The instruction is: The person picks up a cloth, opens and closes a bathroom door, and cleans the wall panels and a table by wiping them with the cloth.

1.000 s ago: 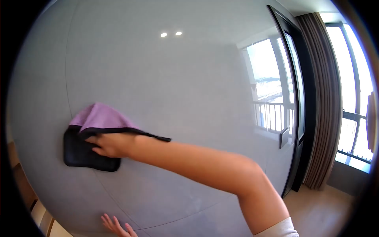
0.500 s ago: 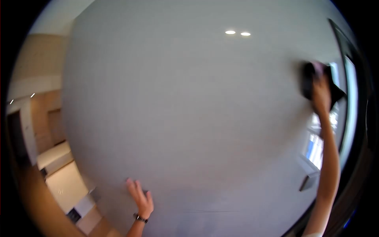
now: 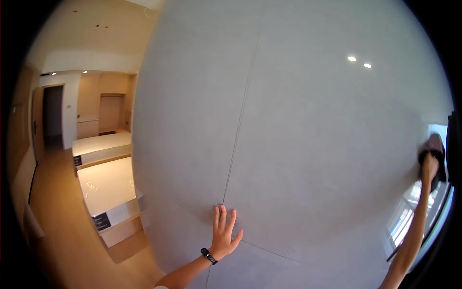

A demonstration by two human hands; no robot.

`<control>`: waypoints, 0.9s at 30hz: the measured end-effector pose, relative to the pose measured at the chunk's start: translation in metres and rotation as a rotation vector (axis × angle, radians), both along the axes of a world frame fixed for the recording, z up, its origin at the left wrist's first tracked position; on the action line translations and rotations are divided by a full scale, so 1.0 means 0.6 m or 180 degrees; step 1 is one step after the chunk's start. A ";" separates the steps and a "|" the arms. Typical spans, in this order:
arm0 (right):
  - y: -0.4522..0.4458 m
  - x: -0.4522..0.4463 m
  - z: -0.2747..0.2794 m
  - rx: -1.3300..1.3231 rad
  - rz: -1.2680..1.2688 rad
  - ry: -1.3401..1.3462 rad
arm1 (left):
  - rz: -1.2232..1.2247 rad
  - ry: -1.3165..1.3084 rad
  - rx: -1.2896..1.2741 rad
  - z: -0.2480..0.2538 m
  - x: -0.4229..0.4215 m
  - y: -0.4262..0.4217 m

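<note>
In front of me stands a large glossy grey wall panel (image 3: 308, 135). My left hand (image 3: 224, 235) lies against its lower middle, fingers spread over the point where a vertical seam meets a lower, slanting one. A black band is on that wrist. Far to the right, my right hand (image 3: 429, 167) is closed on a dark cloth (image 3: 436, 143), which it presses to the panel close to the right edge. Part of the cloth is hidden behind the hand, and its outline is slightly blurred.
To the left a room opens up, with two mattresses (image 3: 107, 185) in clear wrapping, a wooden floor (image 3: 60, 216) and an open door (image 3: 37, 123). Ceiling lights (image 3: 359, 62) reflect in the panel. A bright window reflection (image 3: 402, 224) shows at the lower right, beside a dark frame (image 3: 452, 149).
My view has swung left, showing more of the room and the vertical seam. The right hand and cloth now appear lower and farther right. My left hand stays on the panel, fingers spread.
</note>
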State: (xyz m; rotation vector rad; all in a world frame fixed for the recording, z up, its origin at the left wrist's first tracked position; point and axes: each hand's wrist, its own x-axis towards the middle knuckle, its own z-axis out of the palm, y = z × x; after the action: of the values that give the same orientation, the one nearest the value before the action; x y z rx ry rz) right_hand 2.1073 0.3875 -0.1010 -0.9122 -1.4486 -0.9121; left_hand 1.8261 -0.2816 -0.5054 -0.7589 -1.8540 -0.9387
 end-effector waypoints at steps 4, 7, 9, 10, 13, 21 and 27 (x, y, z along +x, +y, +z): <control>-0.392 -0.138 0.038 0.0637 -0.0105 -0.0226 | -0.0094 -0.0031 -0.0039 -0.020 -0.002 -0.009; -0.610 -0.254 0.063 0.1389 0.0832 -0.0064 | -0.0172 -0.0025 -0.0180 -0.030 -0.007 -0.028; -0.713 -0.350 0.070 0.1565 0.2357 0.0448 | -0.0216 -0.0011 -0.0299 -0.039 -0.018 -0.036; -0.773 -0.377 0.065 0.1745 0.2670 0.0317 | -0.0213 0.0044 -0.0286 -0.045 -0.026 -0.040; -0.903 -0.448 0.012 0.1692 0.3531 -0.0109 | -0.0292 0.0015 -0.0356 -0.047 -0.022 -0.045; -0.881 -0.405 -0.045 0.0048 0.4244 -0.1958 | -0.0197 0.0113 -0.0329 -0.023 0.011 0.034; -0.617 -0.276 0.058 0.0787 0.3433 -0.1049 | 0.0071 0.0252 -0.0304 0.004 -0.002 0.068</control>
State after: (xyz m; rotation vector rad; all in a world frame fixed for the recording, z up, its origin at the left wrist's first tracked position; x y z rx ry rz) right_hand 1.9418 0.0176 -0.0662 0.2654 -1.7392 -0.3889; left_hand 1.8250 -0.2408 -0.5028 -0.8199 -1.8445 -0.7994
